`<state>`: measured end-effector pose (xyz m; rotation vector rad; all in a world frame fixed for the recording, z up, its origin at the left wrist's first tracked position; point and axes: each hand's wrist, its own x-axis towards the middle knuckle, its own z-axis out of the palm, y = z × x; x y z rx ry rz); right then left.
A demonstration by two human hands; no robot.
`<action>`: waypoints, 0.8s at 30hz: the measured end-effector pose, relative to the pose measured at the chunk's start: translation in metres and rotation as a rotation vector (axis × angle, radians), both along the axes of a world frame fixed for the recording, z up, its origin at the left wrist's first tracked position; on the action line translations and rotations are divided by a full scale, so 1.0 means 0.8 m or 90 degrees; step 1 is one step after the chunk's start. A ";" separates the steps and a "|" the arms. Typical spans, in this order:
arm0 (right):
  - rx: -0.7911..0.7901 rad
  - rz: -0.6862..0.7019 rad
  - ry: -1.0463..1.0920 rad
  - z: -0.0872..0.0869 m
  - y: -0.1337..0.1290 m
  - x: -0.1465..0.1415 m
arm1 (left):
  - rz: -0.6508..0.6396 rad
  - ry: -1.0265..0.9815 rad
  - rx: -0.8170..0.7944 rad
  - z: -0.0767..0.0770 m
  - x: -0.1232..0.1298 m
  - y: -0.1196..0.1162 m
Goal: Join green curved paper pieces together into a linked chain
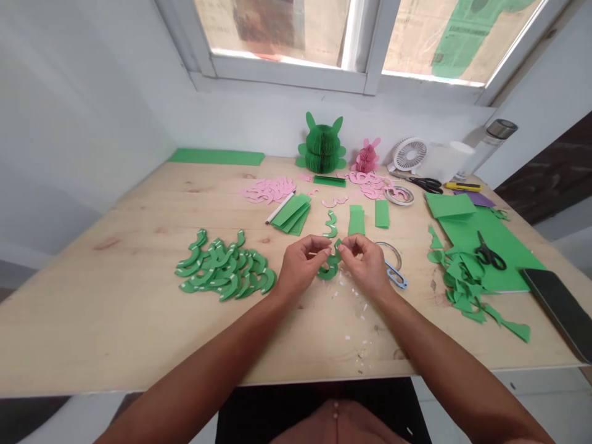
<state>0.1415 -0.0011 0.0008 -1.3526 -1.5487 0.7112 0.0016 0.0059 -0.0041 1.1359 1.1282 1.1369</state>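
Note:
Between my hands is a curved green paper piece, held just above the table. My left hand pinches its left side with thumb and fingers. At its upper right end, the thumb and forefinger of my right hand are pinched together. Just beyond lies a similar wavy green paper strip with small white bits on it. To the left of my left hand spreads a heap of curved green paper pieces with white tape bits. Close to my right hand are a tape roll and a light blue cutter.
Green paper scraps, black-handled scissors and a phone lie at the right. Folded green strips and pink cutouts are farther back. Green and pink honeycomb paper figures stand by the wall, beside a small fan.

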 end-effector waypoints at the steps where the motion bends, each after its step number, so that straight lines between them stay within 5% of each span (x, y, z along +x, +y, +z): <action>1: 0.000 -0.005 -0.001 0.000 0.000 0.000 | 0.011 0.005 0.011 0.001 0.000 -0.001; 15: 0.099 0.007 -0.095 0.004 -0.006 -0.004 | 0.011 0.062 0.095 -0.005 0.001 -0.002; 24: -0.047 0.022 0.061 -0.002 0.001 -0.001 | 0.012 0.046 0.040 0.005 0.000 -0.001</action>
